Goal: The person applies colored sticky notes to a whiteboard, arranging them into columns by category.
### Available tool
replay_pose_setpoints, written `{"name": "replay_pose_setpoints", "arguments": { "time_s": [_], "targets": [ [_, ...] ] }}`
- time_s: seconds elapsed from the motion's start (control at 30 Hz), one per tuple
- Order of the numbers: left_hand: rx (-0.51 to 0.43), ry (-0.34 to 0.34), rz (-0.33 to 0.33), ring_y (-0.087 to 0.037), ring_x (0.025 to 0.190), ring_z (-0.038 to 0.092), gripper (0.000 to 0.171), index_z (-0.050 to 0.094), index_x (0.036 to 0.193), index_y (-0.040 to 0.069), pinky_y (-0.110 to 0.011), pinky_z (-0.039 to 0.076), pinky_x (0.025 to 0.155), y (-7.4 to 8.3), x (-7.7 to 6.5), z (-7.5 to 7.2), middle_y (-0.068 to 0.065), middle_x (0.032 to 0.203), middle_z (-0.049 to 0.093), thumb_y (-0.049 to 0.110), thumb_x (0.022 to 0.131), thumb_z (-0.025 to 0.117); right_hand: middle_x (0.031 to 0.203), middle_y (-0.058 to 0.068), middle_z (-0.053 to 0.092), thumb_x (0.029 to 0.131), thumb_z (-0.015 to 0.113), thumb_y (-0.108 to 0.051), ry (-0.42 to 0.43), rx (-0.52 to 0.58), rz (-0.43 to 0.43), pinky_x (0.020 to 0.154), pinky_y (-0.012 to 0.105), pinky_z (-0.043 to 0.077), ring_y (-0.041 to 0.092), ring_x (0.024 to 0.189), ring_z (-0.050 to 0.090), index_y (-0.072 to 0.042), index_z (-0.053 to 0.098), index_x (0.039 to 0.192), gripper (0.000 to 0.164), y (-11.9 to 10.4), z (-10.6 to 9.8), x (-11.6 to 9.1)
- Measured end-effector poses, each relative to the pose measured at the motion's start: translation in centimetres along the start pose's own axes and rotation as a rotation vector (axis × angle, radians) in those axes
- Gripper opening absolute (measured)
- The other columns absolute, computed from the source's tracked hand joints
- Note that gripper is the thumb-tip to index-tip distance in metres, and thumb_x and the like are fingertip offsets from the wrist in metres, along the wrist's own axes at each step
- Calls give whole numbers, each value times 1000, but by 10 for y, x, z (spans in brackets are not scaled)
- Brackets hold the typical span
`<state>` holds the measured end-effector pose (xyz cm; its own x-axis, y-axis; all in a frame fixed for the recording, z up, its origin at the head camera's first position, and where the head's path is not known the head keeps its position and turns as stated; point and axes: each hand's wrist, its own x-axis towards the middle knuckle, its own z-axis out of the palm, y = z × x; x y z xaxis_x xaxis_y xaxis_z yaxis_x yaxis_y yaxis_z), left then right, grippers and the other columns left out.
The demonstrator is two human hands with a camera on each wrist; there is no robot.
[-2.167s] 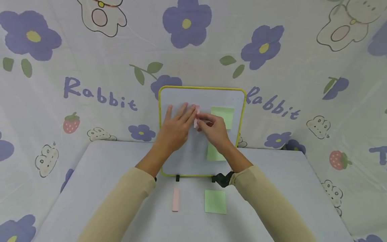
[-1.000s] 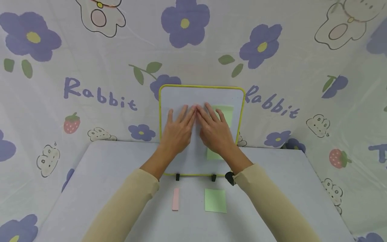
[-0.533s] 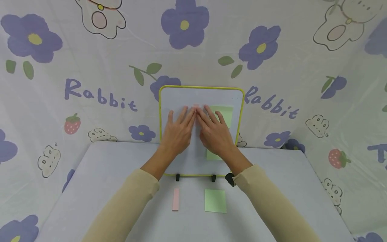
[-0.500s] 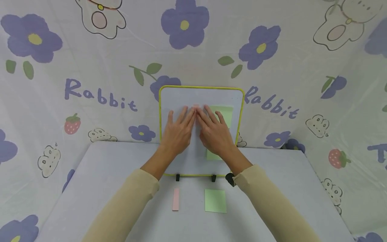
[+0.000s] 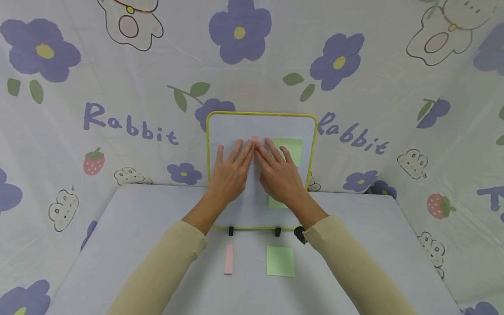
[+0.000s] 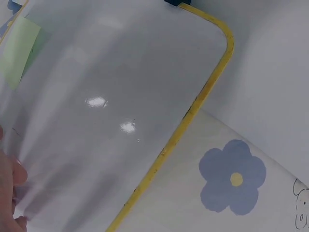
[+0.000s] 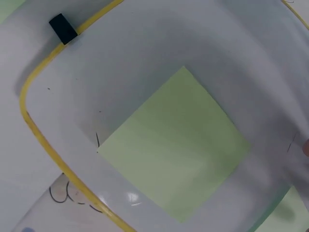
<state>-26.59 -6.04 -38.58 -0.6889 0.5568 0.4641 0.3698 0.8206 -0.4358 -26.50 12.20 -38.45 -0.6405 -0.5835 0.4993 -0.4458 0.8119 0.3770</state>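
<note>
A whiteboard point(image 5: 240, 214) with a yellow frame stands upright on the table. High on its middle is a pink sticky strip point(image 5: 255, 138), its upper end showing above my fingers. The left hand point(image 5: 229, 175) lies with straight, spread fingers on the board, fingertips on the strip. Mirroring it, the right hand point(image 5: 280, 177) presses there too, its index fingertip meeting the left one; its fingers point up and cover part of an upper green sticky note point(image 5: 294, 151). Below, a second green sticky note point(image 7: 174, 145) on the board is partly hidden behind the right wrist in the head view.
On the table in front of the board lie a pink strip pad point(image 5: 228, 259) and a green sticky note pad point(image 5: 280, 261). Black feet point(image 5: 231, 231) hold the board's lower edge. A patterned cloth point(image 5: 252, 78) hangs behind.
The right hand has gone from pinching at the pink strip to laying straight fingers on it beside the left fingertips. Over the last half second both hands stay nearly still.
</note>
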Motion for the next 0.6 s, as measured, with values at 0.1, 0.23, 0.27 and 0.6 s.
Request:
{"name": "replay_pose_setpoints", "arguments": {
  "time_s": [0.1, 0.23, 0.27, 0.6],
  "targets": [
    [-7, 13, 11, -25, 145, 33, 63, 38, 154, 11, -59, 34, 104, -2, -1, 0, -2, 161, 31, 28, 96, 55, 159, 5, 36, 89, 68, -23, 13, 4, -7, 111, 51, 31, 29, 148, 27, -6, 47, 148, 65, 1, -1, -1],
    [-38, 47, 31, -26, 145, 33, 63, 38, 154, 10, -60, 33, 106, -7, -6, 2, -2, 161, 32, 26, 95, 55, 157, 6, 39, 88, 69, -22, 34, 56, -18, 109, 51, 33, 30, 147, 28, -6, 47, 148, 66, -1, -3, -3],
    [-53, 59, 37, -26, 145, 33, 63, 39, 153, 9, -60, 32, 106, -8, -8, 2, -3, 160, 33, 25, 95, 56, 157, 6, 40, 88, 69, -22, 36, 75, -18, 109, 51, 33, 31, 147, 28, -6, 47, 148, 66, -1, -3, -4],
    [-172, 78, 96, -26, 146, 33, 65, 41, 151, 4, -62, 33, 107, -18, -50, 5, -7, 158, 37, 20, 91, 62, 151, 12, 47, 86, 72, -17, 99, 264, -44, 106, 51, 38, 33, 143, 37, -2, 53, 142, 61, -17, -6, -27]
  ]
}}
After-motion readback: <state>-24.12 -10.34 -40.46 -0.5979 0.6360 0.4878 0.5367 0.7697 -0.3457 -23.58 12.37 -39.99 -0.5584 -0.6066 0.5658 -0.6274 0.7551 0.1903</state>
